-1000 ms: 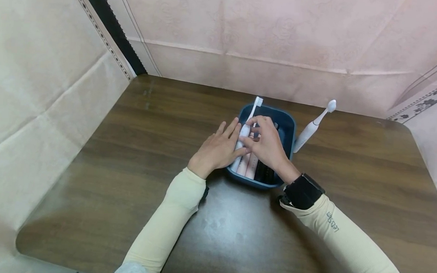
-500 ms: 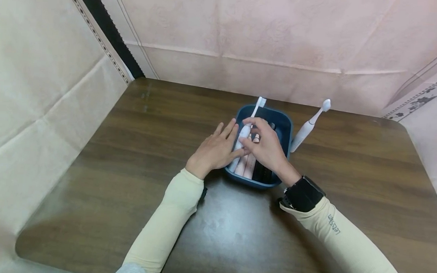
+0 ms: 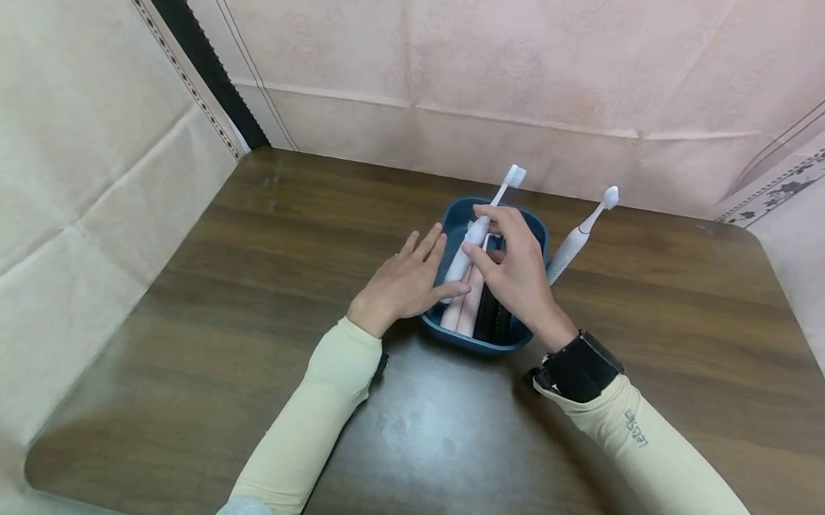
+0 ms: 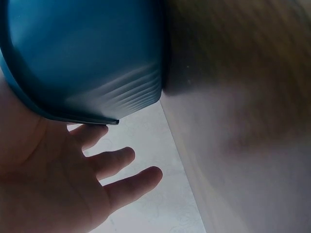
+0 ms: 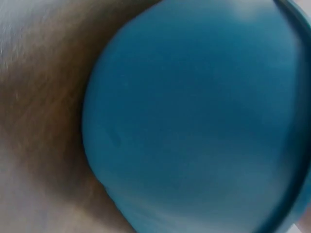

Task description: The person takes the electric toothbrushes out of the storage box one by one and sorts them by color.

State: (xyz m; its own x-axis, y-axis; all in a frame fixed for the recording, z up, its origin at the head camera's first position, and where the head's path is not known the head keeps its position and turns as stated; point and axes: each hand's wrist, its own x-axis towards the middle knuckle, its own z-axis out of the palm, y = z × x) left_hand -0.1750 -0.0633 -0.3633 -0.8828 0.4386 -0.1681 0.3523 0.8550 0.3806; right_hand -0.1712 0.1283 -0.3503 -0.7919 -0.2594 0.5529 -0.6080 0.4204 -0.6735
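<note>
My right hand (image 3: 515, 273) pinches a white electric toothbrush (image 3: 475, 239) between thumb and fingers, over the blue plastic bin (image 3: 478, 345). The brush is tilted, its bristled head (image 3: 516, 176) sticking up past the bin's back rim. Flat on the bin's left rim lies my left hand (image 3: 400, 284), fingers straight and spread. In the left wrist view that palm (image 4: 53, 179) sits against the rim, fingers beyond the bin wall (image 4: 82, 53). Pale pink handles (image 3: 460, 313) and a black item (image 3: 489, 315) lie inside the bin. The right wrist view is mostly bin wall (image 5: 189, 116).
A second white electric toothbrush (image 3: 569, 253) stands tilted just right of the bin. The brown wooden table (image 3: 194, 340) stretches around the bin, with pale cloth (image 3: 531, 71) hanging behind its back edge.
My right hand has raised the white toothbrush up and to the right, its head now farther past the back rim. The left hand stays on the left rim.
</note>
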